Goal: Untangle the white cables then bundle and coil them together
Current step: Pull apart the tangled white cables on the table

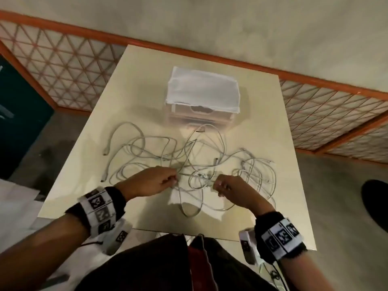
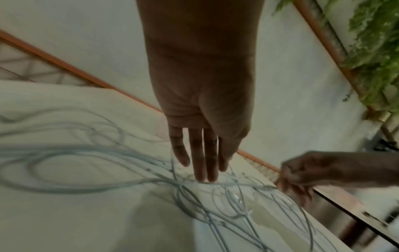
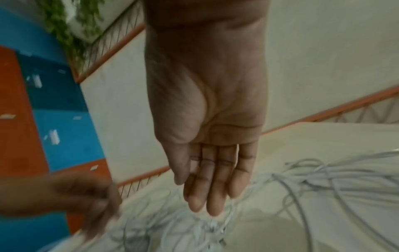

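Observation:
Several white cables (image 1: 201, 176) lie in one loose tangle across the cream table (image 1: 262, 122). My left hand (image 1: 171, 181) is at the tangle's near left and pinches a cable between thumb and fingertips. My right hand (image 1: 218, 186) pinches a cable about a hand's width to the right. In the left wrist view a stretch of cable (image 2: 237, 184) runs from my left hand (image 2: 202, 172) to my right hand (image 2: 298, 180). The right wrist view shows my right hand (image 3: 207, 204) above the cables (image 3: 323, 184), with my left hand (image 3: 92, 196) blurred beside it.
A small drawer box draped in white cloth (image 1: 201, 89) stands at the table's back middle. Cable loops reach toward the table's right side (image 1: 273, 181) and near edge (image 1: 190, 216). An orange-framed lattice railing (image 1: 63, 66) runs behind. A dark shoe (image 1: 375, 200) is on the floor at right.

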Available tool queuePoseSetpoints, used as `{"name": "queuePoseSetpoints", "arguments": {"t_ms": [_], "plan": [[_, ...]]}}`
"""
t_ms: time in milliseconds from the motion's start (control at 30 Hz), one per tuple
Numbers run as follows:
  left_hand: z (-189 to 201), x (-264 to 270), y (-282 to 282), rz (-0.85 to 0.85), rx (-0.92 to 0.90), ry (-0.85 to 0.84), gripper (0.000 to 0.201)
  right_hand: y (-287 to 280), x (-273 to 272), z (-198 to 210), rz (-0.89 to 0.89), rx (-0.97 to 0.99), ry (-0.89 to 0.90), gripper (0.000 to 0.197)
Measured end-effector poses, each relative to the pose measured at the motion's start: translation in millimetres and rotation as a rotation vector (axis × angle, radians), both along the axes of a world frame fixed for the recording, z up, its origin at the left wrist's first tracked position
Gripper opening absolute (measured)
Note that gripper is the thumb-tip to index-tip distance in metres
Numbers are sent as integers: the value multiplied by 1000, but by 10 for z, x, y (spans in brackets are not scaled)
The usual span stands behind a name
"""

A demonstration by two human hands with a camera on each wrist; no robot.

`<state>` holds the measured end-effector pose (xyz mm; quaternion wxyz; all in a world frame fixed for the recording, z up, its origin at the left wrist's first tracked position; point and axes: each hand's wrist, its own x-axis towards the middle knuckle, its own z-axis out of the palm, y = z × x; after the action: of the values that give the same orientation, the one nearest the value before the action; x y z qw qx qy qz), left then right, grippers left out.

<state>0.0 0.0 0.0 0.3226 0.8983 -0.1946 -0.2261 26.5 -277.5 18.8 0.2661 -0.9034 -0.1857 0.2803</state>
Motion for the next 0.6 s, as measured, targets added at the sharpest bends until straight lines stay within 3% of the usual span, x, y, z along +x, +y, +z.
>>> {"name": "queuePoseSetpoints", "arguments": {"t_ms": [100,300,467,600], "plan": [[-93,191,-279,-87,-17,-126,20,171,151,-160,57,-54,-3,17],[-420,296,-493,-285,162,-251,30,311,209,-339,91,-166,-14,25],[-460,320,-467,-219,134,-270,17,328,128,-473,118,-253,-168,42],[-413,349,-427,-136,43,-153,21,305,133,-474,86,-159,-143,32]]}}
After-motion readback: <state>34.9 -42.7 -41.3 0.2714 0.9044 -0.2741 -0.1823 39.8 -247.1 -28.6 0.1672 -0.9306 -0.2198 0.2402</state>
